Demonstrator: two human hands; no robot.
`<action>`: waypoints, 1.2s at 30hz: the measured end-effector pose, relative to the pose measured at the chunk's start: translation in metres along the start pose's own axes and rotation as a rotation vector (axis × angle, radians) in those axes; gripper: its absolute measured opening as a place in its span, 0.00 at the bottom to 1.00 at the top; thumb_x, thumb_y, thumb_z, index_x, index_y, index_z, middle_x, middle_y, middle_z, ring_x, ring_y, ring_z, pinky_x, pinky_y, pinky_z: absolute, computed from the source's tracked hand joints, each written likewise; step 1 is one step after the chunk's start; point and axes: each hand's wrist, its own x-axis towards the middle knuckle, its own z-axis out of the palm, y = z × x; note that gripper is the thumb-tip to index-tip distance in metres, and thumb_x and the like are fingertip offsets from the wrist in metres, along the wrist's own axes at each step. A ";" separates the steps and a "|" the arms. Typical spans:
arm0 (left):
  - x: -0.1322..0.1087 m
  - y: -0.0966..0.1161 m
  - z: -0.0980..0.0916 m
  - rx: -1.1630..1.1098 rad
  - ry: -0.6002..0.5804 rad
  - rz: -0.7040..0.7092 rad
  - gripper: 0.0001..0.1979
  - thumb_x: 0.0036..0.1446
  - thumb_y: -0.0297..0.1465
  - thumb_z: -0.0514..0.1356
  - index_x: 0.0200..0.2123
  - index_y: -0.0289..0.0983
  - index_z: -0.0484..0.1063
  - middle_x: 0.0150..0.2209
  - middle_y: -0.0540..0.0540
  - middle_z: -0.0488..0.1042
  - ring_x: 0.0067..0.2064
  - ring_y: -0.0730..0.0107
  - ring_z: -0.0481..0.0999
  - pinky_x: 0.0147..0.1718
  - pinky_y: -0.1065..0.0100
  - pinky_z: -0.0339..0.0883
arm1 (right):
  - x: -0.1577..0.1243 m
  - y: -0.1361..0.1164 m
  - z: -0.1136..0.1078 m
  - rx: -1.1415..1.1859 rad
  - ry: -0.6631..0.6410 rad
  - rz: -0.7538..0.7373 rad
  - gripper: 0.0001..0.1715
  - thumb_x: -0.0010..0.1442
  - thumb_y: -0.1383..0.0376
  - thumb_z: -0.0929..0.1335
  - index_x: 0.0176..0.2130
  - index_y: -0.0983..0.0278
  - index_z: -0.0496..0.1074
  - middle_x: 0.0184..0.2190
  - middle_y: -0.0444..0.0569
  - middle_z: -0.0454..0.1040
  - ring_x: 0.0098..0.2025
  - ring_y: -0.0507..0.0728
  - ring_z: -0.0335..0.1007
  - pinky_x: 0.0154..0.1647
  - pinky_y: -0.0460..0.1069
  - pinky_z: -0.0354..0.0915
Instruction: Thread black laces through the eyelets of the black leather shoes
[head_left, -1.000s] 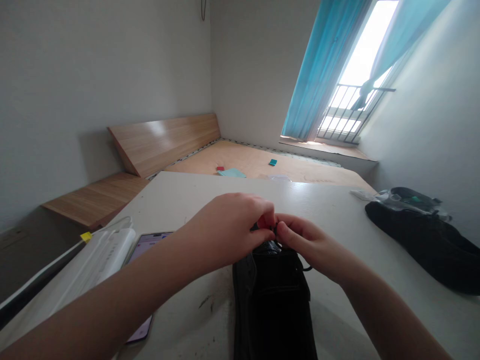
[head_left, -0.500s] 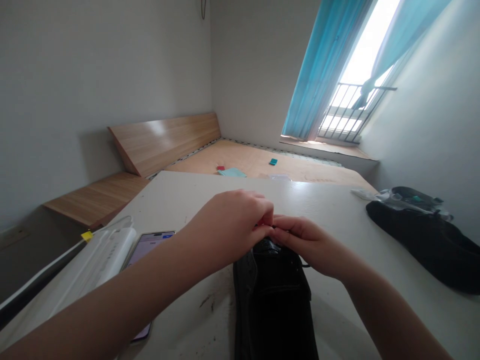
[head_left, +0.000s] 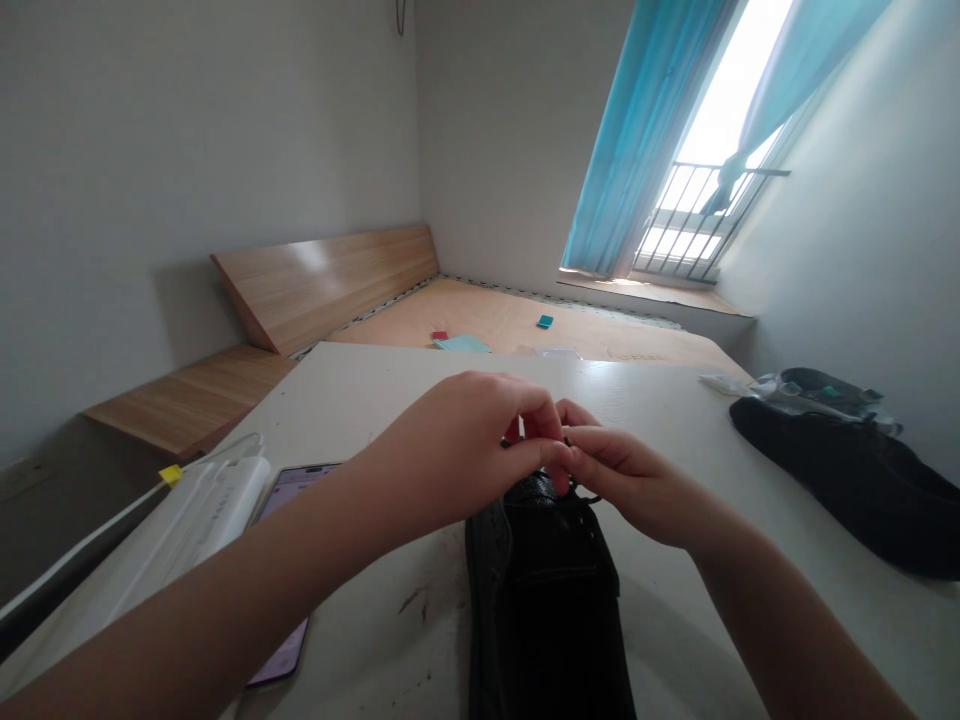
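A black shoe (head_left: pixel 551 600) stands on the white table, its opening toward me and its toe pointing away. Over its lacing my left hand (head_left: pixel 495 425) is closed in a pinch, thumb against the fingers. My right hand (head_left: pixel 619 465) meets it from the right, its fingertips also pinched. A dark shoelace (head_left: pixel 587 497) loops out beside the right fingertips and appears to run between both hands. The exact spot where the fingers grip it is partly hidden by the left hand. The front of the shoe is covered by my hands.
Another black shoe (head_left: pixel 840 490) lies at the right, with clear plastic packaging (head_left: pixel 817 395) behind it. A phone (head_left: pixel 281 640) and a white power strip (head_left: pixel 199 520) are at the left, partly behind my left forearm. Beyond the table (head_left: pixel 360 385) is a bed base (head_left: pixel 495 300).
The left fingertips have shifted slightly right and curled, opening a gap between thumb and fingers. More of the lace shows by the right fingertips. The shoe stays in place.
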 end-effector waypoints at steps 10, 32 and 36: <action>0.000 0.000 0.000 -0.054 0.034 -0.037 0.07 0.56 0.34 0.61 0.27 0.41 0.75 0.25 0.57 0.74 0.27 0.76 0.70 0.25 0.72 0.58 | -0.003 -0.003 0.004 -0.061 -0.007 -0.022 0.22 0.70 0.58 0.56 0.28 0.62 0.63 0.38 0.46 0.61 0.45 0.55 0.57 0.52 0.51 0.56; -0.008 0.015 -0.018 -0.043 0.634 0.039 0.05 0.61 0.34 0.58 0.34 0.40 0.72 0.32 0.55 0.75 0.32 0.76 0.72 0.26 0.74 0.63 | -0.007 -0.009 0.005 0.514 -0.083 -0.043 0.20 0.69 0.56 0.58 0.28 0.63 0.61 0.25 0.43 0.58 0.30 0.54 0.60 0.36 0.51 0.58; -0.010 0.020 -0.023 -0.042 0.755 0.008 0.05 0.62 0.34 0.57 0.34 0.41 0.70 0.32 0.55 0.74 0.33 0.76 0.72 0.27 0.73 0.64 | -0.010 -0.020 0.006 0.553 -0.041 -0.036 0.20 0.68 0.54 0.58 0.29 0.62 0.61 0.21 0.40 0.54 0.23 0.50 0.50 0.25 0.47 0.51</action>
